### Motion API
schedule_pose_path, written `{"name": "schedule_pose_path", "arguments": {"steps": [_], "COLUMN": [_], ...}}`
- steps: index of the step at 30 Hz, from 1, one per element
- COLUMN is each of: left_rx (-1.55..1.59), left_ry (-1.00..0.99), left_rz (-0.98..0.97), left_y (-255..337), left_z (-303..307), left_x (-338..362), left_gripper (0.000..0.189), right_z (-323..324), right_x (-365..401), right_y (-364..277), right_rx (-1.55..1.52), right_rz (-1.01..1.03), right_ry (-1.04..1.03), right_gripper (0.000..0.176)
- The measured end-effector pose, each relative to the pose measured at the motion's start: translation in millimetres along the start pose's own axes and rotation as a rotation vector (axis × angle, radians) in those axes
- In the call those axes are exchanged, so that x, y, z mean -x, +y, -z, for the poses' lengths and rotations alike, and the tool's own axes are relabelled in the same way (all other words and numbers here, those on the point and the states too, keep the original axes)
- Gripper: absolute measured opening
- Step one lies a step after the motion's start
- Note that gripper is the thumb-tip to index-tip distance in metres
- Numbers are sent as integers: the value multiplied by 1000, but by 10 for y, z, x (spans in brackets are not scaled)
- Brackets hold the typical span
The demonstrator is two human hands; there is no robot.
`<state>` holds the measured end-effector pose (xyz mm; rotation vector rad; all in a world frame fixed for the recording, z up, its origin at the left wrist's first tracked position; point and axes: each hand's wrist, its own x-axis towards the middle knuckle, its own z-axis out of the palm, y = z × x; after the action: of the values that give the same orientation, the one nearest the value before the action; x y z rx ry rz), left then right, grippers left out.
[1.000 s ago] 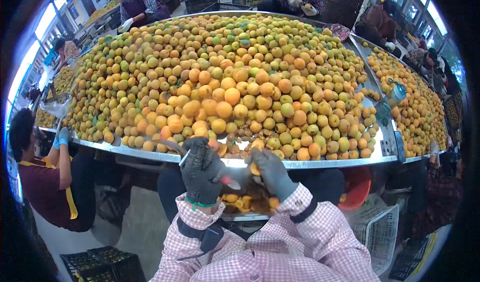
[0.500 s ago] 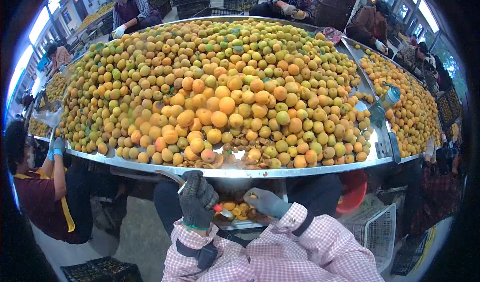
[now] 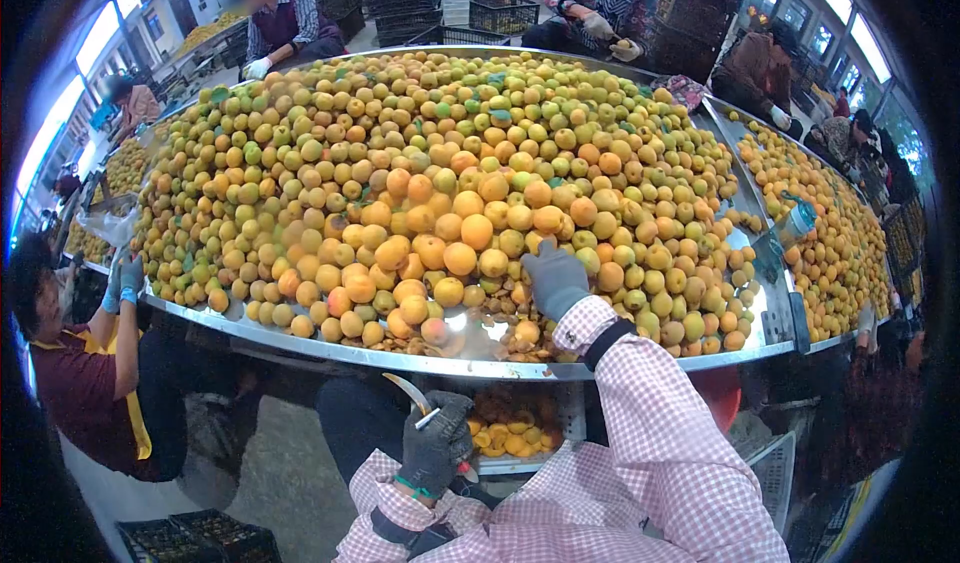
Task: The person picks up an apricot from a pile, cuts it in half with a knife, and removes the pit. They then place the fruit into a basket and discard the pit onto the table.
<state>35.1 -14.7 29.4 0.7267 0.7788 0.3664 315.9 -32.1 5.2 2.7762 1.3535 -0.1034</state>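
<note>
My left hand, in a dark knit glove, is closed around a curved knife with its pale, hooked end pointing up and left. A bit of red shows below the fist. My right hand, in a grey glove, reaches over the table edge onto the heap of apricots. Its fingers are apart and touch the fruit; whether one is gripped cannot be made out. Beneath the rim, between my knees, a tray holds halved apricots.
The metal table rim runs across in front of me, with scraps and cut pieces just inside it. A clear bottle stands at the right divider. Co-workers sit around the tables. A white crate is at my right, dark crates lower left.
My right hand has moved up from the tray of halves onto the apricot heap. My left hand has lowered slightly and shifted right, still holding the knife. The whole view has shifted a little.
</note>
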Motion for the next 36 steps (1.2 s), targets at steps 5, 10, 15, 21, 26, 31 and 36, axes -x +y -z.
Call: {"name": "schedule_pose_path", "arguments": {"steps": [5, 10, 15, 21, 26, 31, 36], "left_rx": [-127, -624, -1517, -1617, -624, -503, -1048], "left_ry": [9, -10, -184, -456, -823, -675, -703], "left_rz": [-19, -451, -702, -358, 403, 369, -394], "left_y": [5, -131, -141, -199, -419, -219, -213], "left_z": [116, -4, -255, -280, -66, -152, -204], "left_x": [-37, -171, 8, 229, 325, 481, 532], "left_gripper": [5, 5, 26, 45, 39, 28, 33], "right_z": [50, 482, 205, -62, -48, 289, 346], "right_x": [305, 1362, 2100, 2319, 2407, 2566, 2690], "right_y": [212, -20, -478, -362, -166, -170, -127], "right_rx": [-204, -1651, -1954, -1679, -1936, -1806, -1558], "right_rz": [107, -70, -246, -214, -110, -95, 171], "right_ry": [122, -410, -388, -58, -252, -175, -168], "right_gripper": [36, 58, 51, 23, 18, 17, 44]}}
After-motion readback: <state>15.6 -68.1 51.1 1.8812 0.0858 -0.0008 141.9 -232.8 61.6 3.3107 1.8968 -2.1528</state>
